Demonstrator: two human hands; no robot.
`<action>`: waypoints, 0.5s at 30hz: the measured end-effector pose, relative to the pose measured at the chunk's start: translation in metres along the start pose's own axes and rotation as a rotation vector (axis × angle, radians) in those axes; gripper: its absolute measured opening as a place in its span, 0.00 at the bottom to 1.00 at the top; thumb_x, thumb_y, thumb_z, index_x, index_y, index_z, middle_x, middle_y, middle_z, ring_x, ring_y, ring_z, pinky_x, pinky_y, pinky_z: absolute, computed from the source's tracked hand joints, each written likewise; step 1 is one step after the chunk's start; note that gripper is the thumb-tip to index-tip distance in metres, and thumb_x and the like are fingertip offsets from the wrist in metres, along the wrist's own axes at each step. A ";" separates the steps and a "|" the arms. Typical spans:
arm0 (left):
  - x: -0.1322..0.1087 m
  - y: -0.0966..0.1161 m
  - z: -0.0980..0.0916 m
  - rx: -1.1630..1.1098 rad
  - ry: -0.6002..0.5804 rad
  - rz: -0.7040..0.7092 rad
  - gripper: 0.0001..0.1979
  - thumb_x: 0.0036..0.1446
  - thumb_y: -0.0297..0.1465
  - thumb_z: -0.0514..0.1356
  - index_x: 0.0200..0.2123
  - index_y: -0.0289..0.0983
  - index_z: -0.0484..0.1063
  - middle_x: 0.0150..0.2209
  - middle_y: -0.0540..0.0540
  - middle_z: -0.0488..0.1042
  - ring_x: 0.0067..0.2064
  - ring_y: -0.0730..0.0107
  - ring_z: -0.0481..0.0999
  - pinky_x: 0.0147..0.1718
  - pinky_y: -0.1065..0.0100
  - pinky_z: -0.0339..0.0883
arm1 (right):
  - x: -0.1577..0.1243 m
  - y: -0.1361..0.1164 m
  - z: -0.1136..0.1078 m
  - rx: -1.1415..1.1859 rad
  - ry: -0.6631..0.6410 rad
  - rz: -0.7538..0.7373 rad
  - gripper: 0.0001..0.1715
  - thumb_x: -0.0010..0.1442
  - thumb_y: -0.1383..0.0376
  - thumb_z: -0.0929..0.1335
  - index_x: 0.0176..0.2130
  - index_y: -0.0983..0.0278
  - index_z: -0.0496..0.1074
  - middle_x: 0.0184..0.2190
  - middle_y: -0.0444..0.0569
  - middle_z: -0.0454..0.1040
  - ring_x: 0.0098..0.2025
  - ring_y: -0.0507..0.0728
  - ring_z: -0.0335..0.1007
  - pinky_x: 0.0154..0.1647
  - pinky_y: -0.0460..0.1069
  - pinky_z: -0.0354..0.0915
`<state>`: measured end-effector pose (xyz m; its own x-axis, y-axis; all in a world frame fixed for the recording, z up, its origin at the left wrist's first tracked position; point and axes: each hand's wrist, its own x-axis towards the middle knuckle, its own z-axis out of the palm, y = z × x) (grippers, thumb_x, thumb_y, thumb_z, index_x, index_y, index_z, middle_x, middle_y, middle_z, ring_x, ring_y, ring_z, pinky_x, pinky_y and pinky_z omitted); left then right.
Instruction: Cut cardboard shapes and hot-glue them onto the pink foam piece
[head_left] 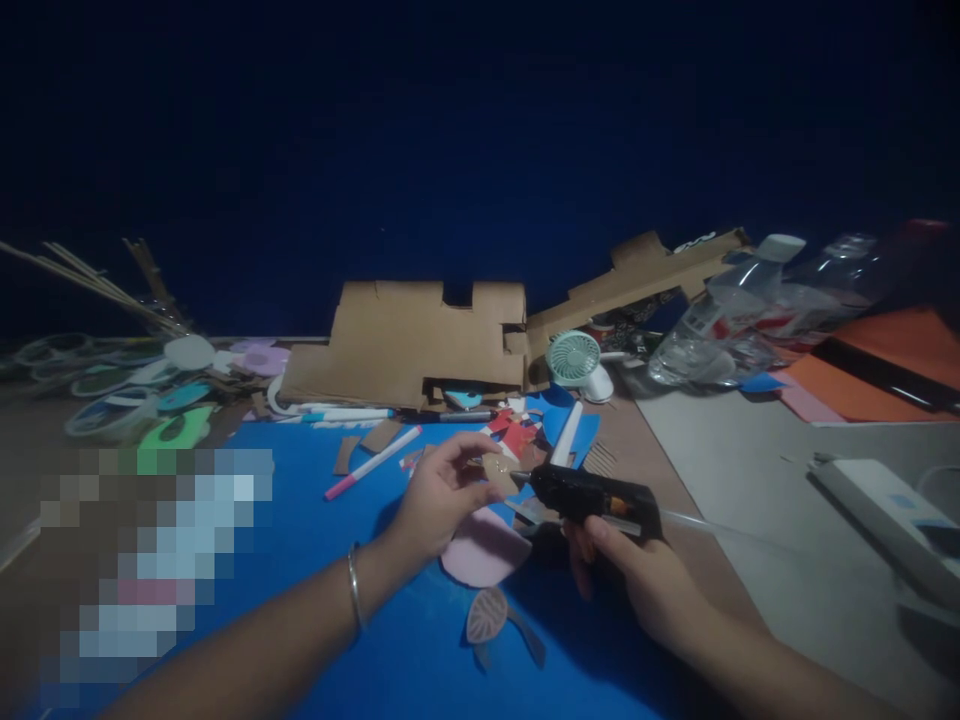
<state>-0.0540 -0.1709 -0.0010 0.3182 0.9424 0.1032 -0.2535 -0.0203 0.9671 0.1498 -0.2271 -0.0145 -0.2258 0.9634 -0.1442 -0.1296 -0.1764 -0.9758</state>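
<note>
My left hand (442, 495) pinches a small piece of cardboard (500, 470) between thumb and fingers. In my right hand (630, 565) is a black hot glue gun (592, 495), its nozzle touching or very close to the cardboard piece. A clear glue stick (720, 528) sticks out of the gun's back end. Below the hands, a pale pink paper round (486, 550) lies on the blue sheet (315, 580). Nearer to me is a leaf-shaped cutout (487, 614) with a lined pattern, beside a dark curved strip (527, 638).
Behind the hands stand cut cardboard (405, 345) and a mint handheld fan (574, 358). A pink-tipped marker (373, 463) and red paper scraps (517, 436) lie on the blue sheet. Plastic bottles (720, 310) lean at the right; wooden sticks (97, 285) and tape rolls (109, 412) are left.
</note>
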 end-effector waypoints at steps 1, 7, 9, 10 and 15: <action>0.000 0.000 0.000 -0.003 0.009 -0.007 0.17 0.43 0.27 0.68 0.39 0.40 0.71 0.38 0.50 0.72 0.41 0.71 0.72 0.40 0.72 0.66 | 0.000 0.001 0.000 -0.009 -0.002 0.002 0.24 0.56 0.50 0.64 0.20 0.64 0.64 0.15 0.43 0.66 0.20 0.52 0.63 0.28 0.48 0.58; 0.001 -0.001 -0.003 0.079 0.132 -0.009 0.15 0.47 0.29 0.65 0.40 0.40 0.68 0.38 0.48 0.73 0.39 0.70 0.73 0.36 0.70 0.68 | 0.001 0.000 0.000 -0.105 0.070 -0.058 0.23 0.56 0.49 0.64 0.23 0.64 0.68 0.15 0.44 0.67 0.21 0.54 0.64 0.28 0.49 0.59; 0.002 0.005 -0.006 0.171 0.155 0.101 0.14 0.48 0.29 0.64 0.40 0.40 0.68 0.39 0.48 0.72 0.40 0.69 0.73 0.37 0.69 0.68 | 0.003 -0.008 0.001 -0.206 0.122 -0.076 0.25 0.56 0.49 0.63 0.20 0.64 0.68 0.16 0.45 0.67 0.23 0.55 0.64 0.28 0.49 0.60; 0.003 0.012 -0.007 0.236 0.148 0.195 0.14 0.48 0.29 0.65 0.40 0.40 0.69 0.41 0.47 0.72 0.42 0.68 0.72 0.39 0.68 0.68 | 0.003 -0.013 0.002 -0.277 0.144 -0.067 0.27 0.57 0.49 0.63 0.17 0.64 0.67 0.16 0.46 0.67 0.23 0.54 0.64 0.27 0.49 0.59; -0.005 0.061 0.022 0.702 -0.268 0.695 0.20 0.42 0.32 0.68 0.40 0.38 0.70 0.44 0.43 0.73 0.50 0.60 0.68 0.51 0.58 0.63 | 0.001 -0.030 0.005 -0.409 0.154 -0.084 0.20 0.58 0.52 0.64 0.28 0.66 0.72 0.24 0.45 0.72 0.26 0.54 0.67 0.25 0.48 0.63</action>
<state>-0.0510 -0.1840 0.0623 0.5204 0.5438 0.6584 0.1046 -0.8058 0.5829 0.1482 -0.2220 0.0154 -0.0802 0.9953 -0.0539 0.2584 -0.0315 -0.9655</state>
